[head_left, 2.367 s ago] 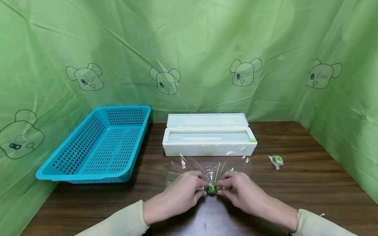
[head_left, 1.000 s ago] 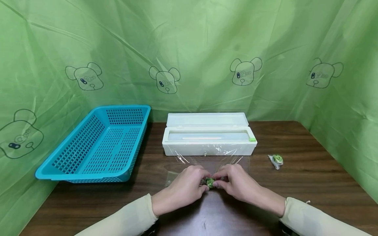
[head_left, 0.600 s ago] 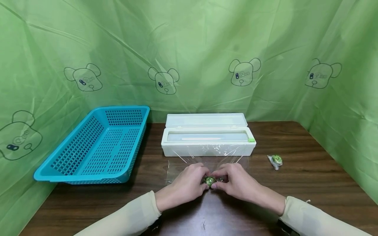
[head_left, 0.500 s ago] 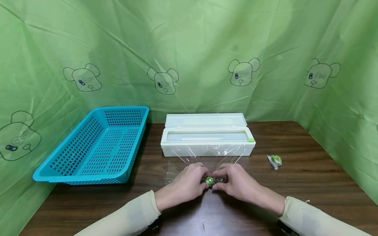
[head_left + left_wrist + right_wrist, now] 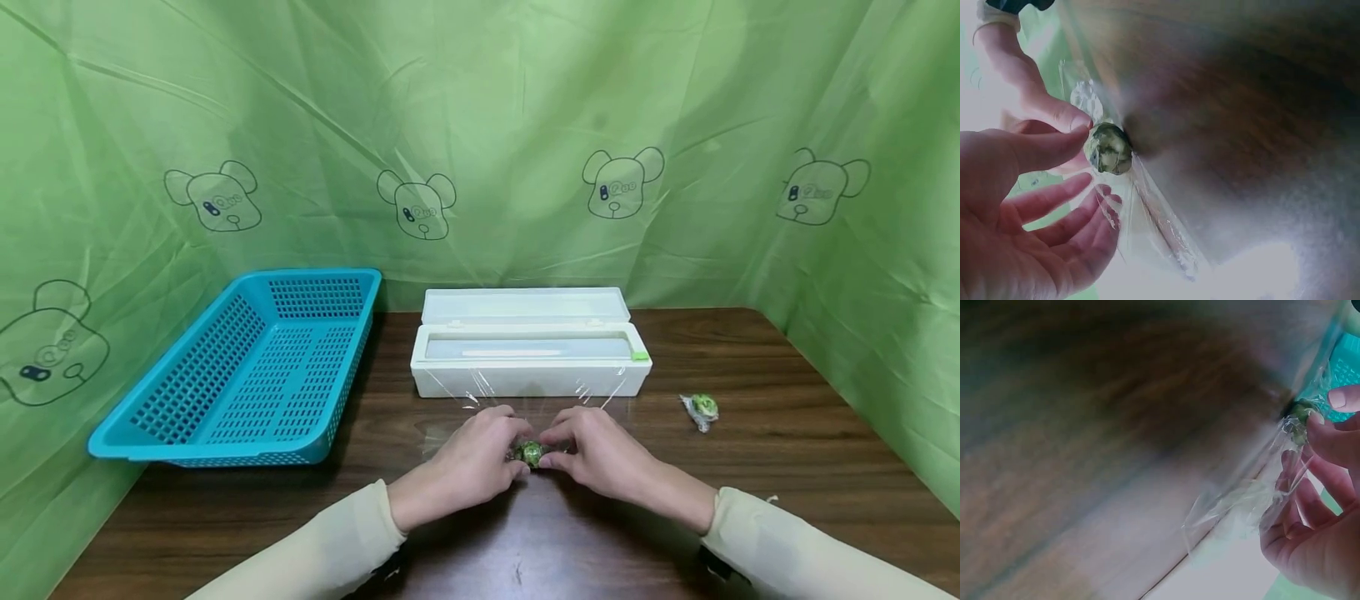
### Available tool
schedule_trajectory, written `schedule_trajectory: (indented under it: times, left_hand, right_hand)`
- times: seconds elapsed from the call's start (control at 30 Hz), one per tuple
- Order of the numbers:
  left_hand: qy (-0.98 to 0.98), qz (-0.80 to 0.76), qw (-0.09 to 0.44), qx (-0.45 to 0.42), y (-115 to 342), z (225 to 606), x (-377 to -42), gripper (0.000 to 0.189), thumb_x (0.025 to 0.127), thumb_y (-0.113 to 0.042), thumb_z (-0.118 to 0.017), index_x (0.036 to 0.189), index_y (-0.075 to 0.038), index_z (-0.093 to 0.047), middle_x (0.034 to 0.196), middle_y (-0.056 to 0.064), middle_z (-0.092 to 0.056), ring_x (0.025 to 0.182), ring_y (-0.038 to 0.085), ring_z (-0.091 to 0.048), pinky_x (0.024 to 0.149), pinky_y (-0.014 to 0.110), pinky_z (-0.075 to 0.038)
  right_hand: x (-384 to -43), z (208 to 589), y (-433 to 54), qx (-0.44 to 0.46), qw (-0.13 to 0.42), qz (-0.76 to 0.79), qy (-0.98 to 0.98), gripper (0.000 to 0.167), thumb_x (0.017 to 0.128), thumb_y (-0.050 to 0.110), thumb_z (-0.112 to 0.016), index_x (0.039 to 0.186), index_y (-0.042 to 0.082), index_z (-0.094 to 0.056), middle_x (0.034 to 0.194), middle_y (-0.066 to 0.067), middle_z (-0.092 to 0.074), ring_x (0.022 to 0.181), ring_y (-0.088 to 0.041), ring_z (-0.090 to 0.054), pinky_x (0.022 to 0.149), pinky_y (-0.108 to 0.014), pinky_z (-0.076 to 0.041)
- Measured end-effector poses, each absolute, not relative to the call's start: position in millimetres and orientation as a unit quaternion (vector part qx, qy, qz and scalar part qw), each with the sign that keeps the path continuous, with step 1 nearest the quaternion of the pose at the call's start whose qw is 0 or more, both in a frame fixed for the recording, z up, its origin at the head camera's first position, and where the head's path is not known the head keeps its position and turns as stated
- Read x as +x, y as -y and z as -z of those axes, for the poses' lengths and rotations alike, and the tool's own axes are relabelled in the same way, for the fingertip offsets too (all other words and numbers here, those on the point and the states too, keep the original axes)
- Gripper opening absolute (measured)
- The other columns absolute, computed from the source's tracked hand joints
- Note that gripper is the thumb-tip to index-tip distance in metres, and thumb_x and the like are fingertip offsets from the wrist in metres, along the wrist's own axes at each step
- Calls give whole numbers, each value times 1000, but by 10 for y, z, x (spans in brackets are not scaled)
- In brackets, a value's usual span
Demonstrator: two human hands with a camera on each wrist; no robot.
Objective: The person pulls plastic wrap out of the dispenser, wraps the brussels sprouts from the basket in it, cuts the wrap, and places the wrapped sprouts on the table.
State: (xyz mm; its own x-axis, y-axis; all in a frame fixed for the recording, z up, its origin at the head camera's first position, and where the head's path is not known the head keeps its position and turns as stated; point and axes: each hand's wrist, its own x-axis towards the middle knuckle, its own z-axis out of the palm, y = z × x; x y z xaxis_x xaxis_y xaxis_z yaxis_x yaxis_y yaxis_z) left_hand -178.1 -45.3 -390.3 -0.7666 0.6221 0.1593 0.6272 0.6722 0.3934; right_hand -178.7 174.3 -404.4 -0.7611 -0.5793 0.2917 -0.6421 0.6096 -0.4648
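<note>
In the head view my left hand (image 5: 480, 458) and right hand (image 5: 603, 454) meet at the middle of the table, low over the wood. Between them is a small round green leafy vegetable (image 5: 531, 453) with clear cling film around it. The left wrist view shows the vegetable (image 5: 1109, 150) between the thumbs, shiny under the film. In the right wrist view the right thumb presses on the film-covered vegetable (image 5: 1300, 419), and loose cling film (image 5: 1235, 503) trails past the curled fingers. The film stretches from the hands to the white cling film box (image 5: 525, 382).
The box's lid (image 5: 525, 306) stands up at its back, and a green slider (image 5: 640, 356) sits on its right end. A blue perforated basket (image 5: 225, 452) is at the left. At the right lies another film-wrapped green piece (image 5: 703, 408). A green curtain (image 5: 495, 100) surrounds the table.
Both hands have moved slightly away from me toward the box, and the vegetable has rolled along with them. Film now covers it, and the stretch of film before the box has become shorter.
</note>
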Motion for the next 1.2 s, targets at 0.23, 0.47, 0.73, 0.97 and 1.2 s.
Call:
schedule_trajectory:
  times: [0.23, 0.47, 0.73, 0.97, 1.2]
  left_hand:
    - [906, 248, 5, -342, 447, 3913, -1803, 21, 81, -2, -89, 98, -12, -80, 88, -5, -70, 83, 6, -64, 73, 25, -54]
    - [908, 243, 9, -342, 415, 3931, -1869, 21, 78, -2, -91, 90, -12, -78, 81, -8, -68, 75, 3, -60, 69, 25, -53]
    - [911, 236, 12, -339, 408, 3944, -1955, 17, 81, -2, -88, 91, -11, -78, 82, -6, -71, 76, 6, -63, 69, 27, -54]
    - [910, 248, -5, -331, 423, 3938, -1988, 20, 84, -2, -86, 101, -11, -80, 87, -6, -72, 80, 9, -65, 72, 26, -53]
    - [917, 229, 24, -326, 457, 3915, -1958, 34, 81, -6, -90, 113, -8, -79, 105, 2, -70, 100, 17, -63, 88, 32, -55]
  right_hand:
    - [-1846, 4029, -1746, 360, 48, -276, 890, 21, 88, 14, -87, 108, 10, -84, 99, 5, -76, 93, -12, -70, 83, -39, -57]
    - [-1863, 4040, -1753, 355, 51, -258, 897, 29, 87, 18, -88, 114, 10, -82, 103, 4, -75, 96, -13, -68, 83, -38, -56]
    - [-1857, 4070, -1741, 326, 115, -217, 913, 42, 72, 22, -99, 110, 16, -84, 107, 4, -74, 103, -18, -66, 87, -41, -57]
    - [-1875, 4095, -1697, 304, 117, -210, 922, 36, 75, 23, -97, 108, 19, -85, 104, 7, -74, 101, -16, -65, 83, -39, -57]
    - [-1919, 4090, -1679, 295, 100, -200, 929, 31, 80, 23, -94, 109, 17, -85, 109, 6, -75, 103, -17, -66, 84, -42, -57]
